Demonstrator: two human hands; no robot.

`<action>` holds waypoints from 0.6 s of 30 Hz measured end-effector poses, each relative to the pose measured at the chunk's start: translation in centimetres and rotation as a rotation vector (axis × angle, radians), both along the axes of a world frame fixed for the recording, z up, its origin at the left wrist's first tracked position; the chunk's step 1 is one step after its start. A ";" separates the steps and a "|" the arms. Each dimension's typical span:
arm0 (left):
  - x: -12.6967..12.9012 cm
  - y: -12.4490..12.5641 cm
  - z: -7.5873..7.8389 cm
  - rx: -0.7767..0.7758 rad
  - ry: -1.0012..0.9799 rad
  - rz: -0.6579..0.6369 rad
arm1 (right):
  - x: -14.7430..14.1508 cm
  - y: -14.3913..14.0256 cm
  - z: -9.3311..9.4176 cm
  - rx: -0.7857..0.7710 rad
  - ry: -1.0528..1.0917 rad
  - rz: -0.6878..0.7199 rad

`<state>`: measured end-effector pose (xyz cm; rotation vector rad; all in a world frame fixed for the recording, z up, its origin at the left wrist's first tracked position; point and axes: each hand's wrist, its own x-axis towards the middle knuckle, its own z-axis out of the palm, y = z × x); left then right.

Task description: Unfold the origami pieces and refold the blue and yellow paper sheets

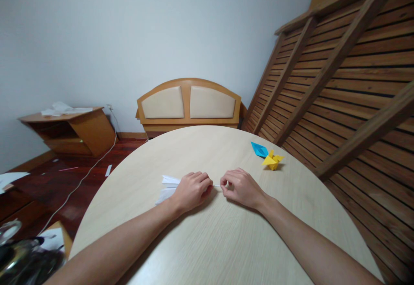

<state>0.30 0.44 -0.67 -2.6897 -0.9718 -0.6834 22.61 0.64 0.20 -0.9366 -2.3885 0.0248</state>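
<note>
Where both hands [216,188] pinch it, white paper [168,188] lies folded flat.

**Lighting and Picture Quality**

Illumination is soft, even and moderately bright; no glare. The pale round wooden table [226,242] carries faint shadows beneath both forearms. Wide-angle distortion bends the brown slatted wooden frame [349,73] at the right edge. Focus is sharp centrally, softer in the lower left corner.

A round, pale wooden table [226,242] fills the lower frame. On it lie folded white paper [168,188] at centre, and blue [259,149] and yellow [272,160] paper figures at right.
</note>
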 end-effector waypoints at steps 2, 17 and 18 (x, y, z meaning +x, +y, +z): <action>0.0 0.0 0.0 -0.002 0.001 -0.002 | 0.0 0.0 0.0 -0.001 -0.006 0.001; -0.3 0.0 0.0 0.013 0.002 0.003 | 0.4 0.3 0.0 0.012 -0.005 -0.003; -0.3 0.0 0.0 0.014 0.001 0.003 | 0.5 0.3 0.1 0.013 -0.002 -0.007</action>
